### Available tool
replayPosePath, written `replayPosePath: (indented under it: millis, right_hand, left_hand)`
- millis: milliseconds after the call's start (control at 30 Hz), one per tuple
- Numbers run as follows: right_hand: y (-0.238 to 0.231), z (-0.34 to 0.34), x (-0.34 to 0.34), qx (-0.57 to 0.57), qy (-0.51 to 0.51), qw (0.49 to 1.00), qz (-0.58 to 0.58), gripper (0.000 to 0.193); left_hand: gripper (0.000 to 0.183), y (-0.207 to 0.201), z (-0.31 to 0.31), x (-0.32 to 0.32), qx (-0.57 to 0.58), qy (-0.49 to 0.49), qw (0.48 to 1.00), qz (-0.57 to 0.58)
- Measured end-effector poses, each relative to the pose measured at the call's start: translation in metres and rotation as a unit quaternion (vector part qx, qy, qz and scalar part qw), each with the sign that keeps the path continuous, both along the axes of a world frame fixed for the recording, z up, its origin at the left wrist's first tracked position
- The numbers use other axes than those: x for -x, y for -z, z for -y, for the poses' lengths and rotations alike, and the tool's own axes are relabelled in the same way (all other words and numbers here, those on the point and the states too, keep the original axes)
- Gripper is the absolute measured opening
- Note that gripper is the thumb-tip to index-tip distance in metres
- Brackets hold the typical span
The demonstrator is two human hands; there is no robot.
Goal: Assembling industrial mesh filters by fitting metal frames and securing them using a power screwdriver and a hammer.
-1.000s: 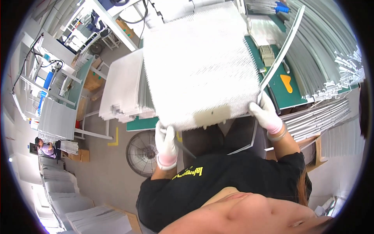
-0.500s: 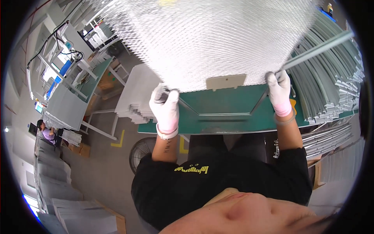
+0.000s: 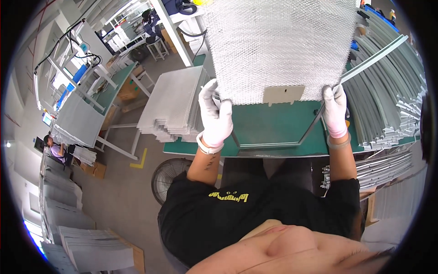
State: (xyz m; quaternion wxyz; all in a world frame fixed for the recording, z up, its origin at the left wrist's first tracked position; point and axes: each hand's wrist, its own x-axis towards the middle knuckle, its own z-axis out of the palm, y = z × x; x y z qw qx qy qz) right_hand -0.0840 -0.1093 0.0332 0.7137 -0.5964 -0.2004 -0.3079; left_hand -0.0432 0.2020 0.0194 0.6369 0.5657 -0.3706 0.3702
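A silvery metal mesh panel (image 3: 283,50) stands tilted up in front of me, a beige plate (image 3: 284,94) at its lower edge. My left hand (image 3: 215,114), in a white glove, holds the panel's lower left corner between thumb and curled fingers. At the lower right corner, my gloved right hand (image 3: 335,109) is closed on the panel edge, close to a thin frame side. Below the mesh shows the near part of a thin metal frame (image 3: 269,145) above the green tabletop (image 3: 260,121). The hands partly hide where panel and frame meet.
To the left lies a stack of mesh panels (image 3: 175,91). Long metal strips (image 3: 378,86) are piled at the right, with a pale bar (image 3: 376,58) jutting across them. A floor fan (image 3: 169,178) stands below the table's left side. Another person (image 3: 55,150) is far left.
The mesh panel has shifted rightward and appears narrower, uncovering the stack and background at left. My left hand moved right with its corner; my right hand moved slightly right.
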Motion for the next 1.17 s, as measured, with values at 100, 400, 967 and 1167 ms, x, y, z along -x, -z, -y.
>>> replayPosePath:
  millis: [100, 400, 967, 1167]
  right_hand:
    - [0.013, 0.010, -0.009, 0.019, -0.004, 1.000, -0.010, 0.029]
    - [0.022, -0.004, -0.007, 0.028, 0.024, 0.999, -0.026, 0.038]
    - [0.134, 0.018, 0.001, 0.165, 0.011, 0.975, -0.149, 0.046]
    - [0.021, 0.018, -0.018, 0.032, -0.034, 0.987, -0.153, 0.042]
  left_hand:
    - [0.068, 0.002, -0.003, -0.001, -0.109, -0.092, 0.989, 0.036]
    - [0.036, 0.009, 0.011, -0.014, 0.043, 0.053, 0.981, -0.181]
    - [0.033, 0.123, -0.004, -0.001, -0.140, 0.082, 0.905, -0.393]
    - [0.049, 0.006, -0.014, -0.022, -0.089, 0.027, 0.935, -0.342]
